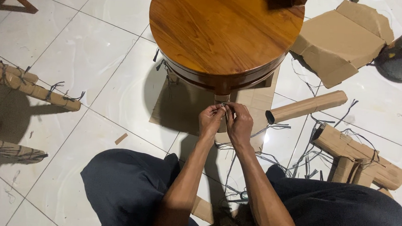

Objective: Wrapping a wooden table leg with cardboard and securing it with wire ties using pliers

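White tiled floor (75, 60), cardboard scraps (342, 38); each hand (211, 120) pinching string (224, 104) under round table (223, 31).

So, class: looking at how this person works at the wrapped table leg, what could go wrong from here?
1. Both hands, left hand and right hand, pinch at the cardboard-wrapped leg under the round wooden table; fingers could be nipped or scraped by the strapping.
2. Loose dark strapping litters the tile floor; it could snag or trip someone.
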